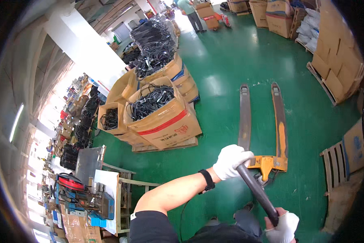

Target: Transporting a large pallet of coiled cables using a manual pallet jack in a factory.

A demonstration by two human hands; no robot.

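Observation:
A yellow pallet jack (pixel 266 163) stands in front of me, its two long worn forks pointing away over the green floor. White-gloved, my left hand (pixel 229 161) is closed round the far end of its dark handle bar (pixel 257 192). Lower on the same bar, my right hand (pixel 285 227), also in a white glove, grips the near end with bare fingertips showing. The bar slants from upper left to lower right between my hands. Nothing lies on the forks.
Cardboard boxes of black cables (pixel 165 121) stand on a wooden pallet to the left. A workbench with a blue-and-red machine (pixel 84 194) is at lower left. Pallets stacked with flat cardboard (pixel 338 60) line the right side. A person (pixel 190 14) stands far ahead beside boxes.

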